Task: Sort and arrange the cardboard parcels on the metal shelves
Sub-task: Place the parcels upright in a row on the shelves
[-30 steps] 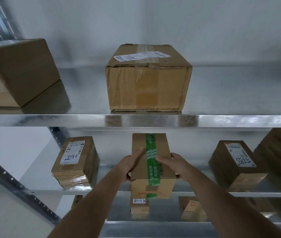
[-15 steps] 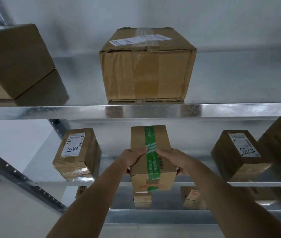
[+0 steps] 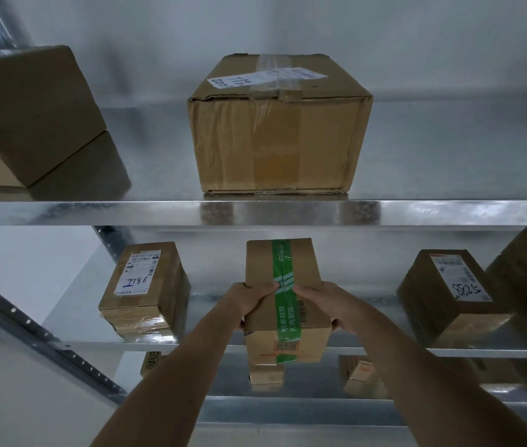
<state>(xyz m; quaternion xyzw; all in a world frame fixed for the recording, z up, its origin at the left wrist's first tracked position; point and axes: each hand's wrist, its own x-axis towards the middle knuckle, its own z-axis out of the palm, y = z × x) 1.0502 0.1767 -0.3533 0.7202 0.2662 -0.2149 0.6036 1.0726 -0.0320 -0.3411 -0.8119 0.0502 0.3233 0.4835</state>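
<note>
Both hands (image 3: 249, 301) grip the parcel (image 3: 284, 295), long axis pointing shelfward.

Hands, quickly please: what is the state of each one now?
Left hand: closed, gripping the left side of the green-taped parcel.
Right hand: closed, gripping the right side of the same parcel.

Head camera faces the metal shelves (image 3: 255, 212) close up, angled slightly downward.
</note>
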